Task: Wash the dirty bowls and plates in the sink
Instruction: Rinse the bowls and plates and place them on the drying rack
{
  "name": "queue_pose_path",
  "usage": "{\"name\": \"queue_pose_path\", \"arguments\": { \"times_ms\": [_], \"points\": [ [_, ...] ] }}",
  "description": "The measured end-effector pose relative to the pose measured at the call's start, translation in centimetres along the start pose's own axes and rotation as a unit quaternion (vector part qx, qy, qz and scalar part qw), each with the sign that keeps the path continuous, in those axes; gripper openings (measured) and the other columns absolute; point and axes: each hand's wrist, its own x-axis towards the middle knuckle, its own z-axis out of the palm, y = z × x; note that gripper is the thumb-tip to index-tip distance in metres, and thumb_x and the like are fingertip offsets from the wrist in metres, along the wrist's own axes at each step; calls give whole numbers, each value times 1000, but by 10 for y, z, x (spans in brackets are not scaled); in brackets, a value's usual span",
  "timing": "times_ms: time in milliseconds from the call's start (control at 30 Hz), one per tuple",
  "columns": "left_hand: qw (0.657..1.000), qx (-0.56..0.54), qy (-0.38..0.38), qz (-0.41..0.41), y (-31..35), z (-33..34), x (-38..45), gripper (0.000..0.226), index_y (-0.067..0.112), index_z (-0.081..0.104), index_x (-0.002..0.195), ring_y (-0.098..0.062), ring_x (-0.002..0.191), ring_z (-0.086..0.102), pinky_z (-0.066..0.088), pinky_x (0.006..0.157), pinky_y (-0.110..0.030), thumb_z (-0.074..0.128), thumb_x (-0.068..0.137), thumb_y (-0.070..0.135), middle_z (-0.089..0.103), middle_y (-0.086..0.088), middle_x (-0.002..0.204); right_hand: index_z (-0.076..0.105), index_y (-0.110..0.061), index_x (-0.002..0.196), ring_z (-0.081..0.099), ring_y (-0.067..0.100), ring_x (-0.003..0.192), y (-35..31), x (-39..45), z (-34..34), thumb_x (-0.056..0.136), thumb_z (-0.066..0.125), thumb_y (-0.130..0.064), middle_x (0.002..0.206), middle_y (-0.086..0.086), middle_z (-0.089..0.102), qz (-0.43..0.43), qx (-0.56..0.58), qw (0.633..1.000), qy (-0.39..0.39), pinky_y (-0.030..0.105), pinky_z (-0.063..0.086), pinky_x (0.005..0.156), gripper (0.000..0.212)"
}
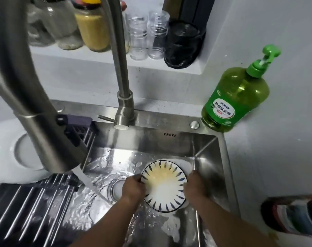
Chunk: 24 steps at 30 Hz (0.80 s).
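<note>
Holding the bowl (163, 184) low centre of the frame, down in the sink (210, 148) — left hand (132, 188) grips its left rim, right hand (196, 187) its right. Yellowish gunk sits inside. The water stream (91, 184) runs just left of it, nearer the left hand — so probably shift left.

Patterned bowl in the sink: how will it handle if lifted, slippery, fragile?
Likely slippery: the patterned bowl looks wet, with yellowish residue inside and water running from the faucet. Probably rigid and breakable, since it looks like glazed ceramic. The left hand and right hand grip opposite rims, which should steady it.
</note>
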Motion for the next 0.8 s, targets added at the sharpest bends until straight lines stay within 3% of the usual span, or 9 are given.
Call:
{"name": "queue_pose_path", "arguments": {
  "times_ms": [33,100,167,200,267,333,467,600,800],
  "points": [
    [1000,-1,1,1,-1,2,-2,33,9,75,96,-25,79,73,63,77,-43,57,84,-15,76,-6,84,60,-7,128,56,-4,91,2,-7,-5,101,16,-40,122,20,60,-47,71,995,45,17,41,79,61],
    [1000,16,9,10,0,2,-7,30,11,74,94,-9,65,69,60,61,-24,60,84,-14,73,2,75,56,6,126,47,-8,59,-14,-22,-27,75,7,-48,125,28,56,49,133,988,66,3,35,53,89],
    [998,51,21,23,2,3,-13,33,24,67,91,-2,61,65,47,50,-12,63,85,-8,70,9,73,56,8,121,52,-4,68,-8,-22,-22,99,16,-26,120,27,58,74,128,987,69,7,30,47,56],
    [997,60,32,25,1,3,-13,37,30,64,93,-5,66,67,49,54,-15,64,84,-6,71,9,76,57,5,118,61,11,86,-8,-22,-26,101,36,-12,118,24,60,124,176,975,55,8,26,50,32],
    [998,46,43,23,-6,3,-8,38,26,68,97,-17,77,73,60,69,-31,67,78,-7,76,5,82,56,2,116,60,34,107,-8,-24,-31,94,52,-5,116,22,60,159,271,950,10,15,26,56,24],
    [999,-29,34,-1,-12,4,-3,41,18,71,101,-29,80,75,62,73,-44,68,75,-14,78,-4,84,56,1,117,59,35,110,-10,-28,-40,94,52,-5,116,21,60,172,306,936,15,22,36,61,24],
    [993,-114,14,-41,-7,3,-9,41,15,71,95,-31,71,70,56,57,-34,68,74,-20,76,-15,85,54,0,117,59,35,107,-14,-34,-48,94,52,-5,115,21,59,168,330,928,47,34,45,83,24],
    [988,-144,9,-52,-14,1,-7,48,17,72,100,-36,73,72,59,66,-44,65,74,-23,77,-17,84,58,-1,112,63,33,104,-16,-38,-50,88,57,3,109,18,66,132,332,932,70,27,44,77,24],
    [984,-176,8,3,-20,-16,-26,7,6,69,98,-24,68,62,55,74,-38,66,93,3,69,-5,73,62,-9,114,65,23,99,-37,-60,-64,94,55,-3,108,6,70,105,406,903,92,27,49,84,22]
  ]
}}
